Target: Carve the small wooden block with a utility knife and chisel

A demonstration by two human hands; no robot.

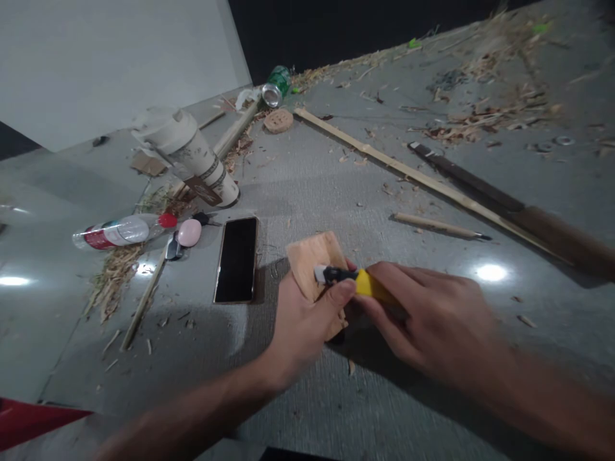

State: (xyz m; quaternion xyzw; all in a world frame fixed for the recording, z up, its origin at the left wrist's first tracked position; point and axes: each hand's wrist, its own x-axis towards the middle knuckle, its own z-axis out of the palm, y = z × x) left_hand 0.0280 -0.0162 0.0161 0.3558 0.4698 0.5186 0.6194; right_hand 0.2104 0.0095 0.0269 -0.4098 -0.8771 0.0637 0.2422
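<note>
My left hand [298,326] grips a small pale wooden block [314,253], its thumb lying over the block's near side. In my right hand [427,314] is a utility knife [369,285] with a yellow handle and a black neck; its light blade end rests at the face of the wood. The left thumb touches the black neck of the knife. Part of the block is hidden behind the left fingers and thumb. Just left of the hands lies a dark-screened phone [237,259].
A patterned cup [192,150], a plastic bottle [120,232] and a pink round key fob [189,232] are at the left. Further back are a green can [277,85] and a round wooden disc [278,120]. A long stick [384,157], a pencil-like stick [432,224] and a large dark blade [471,182] lie right, among shavings.
</note>
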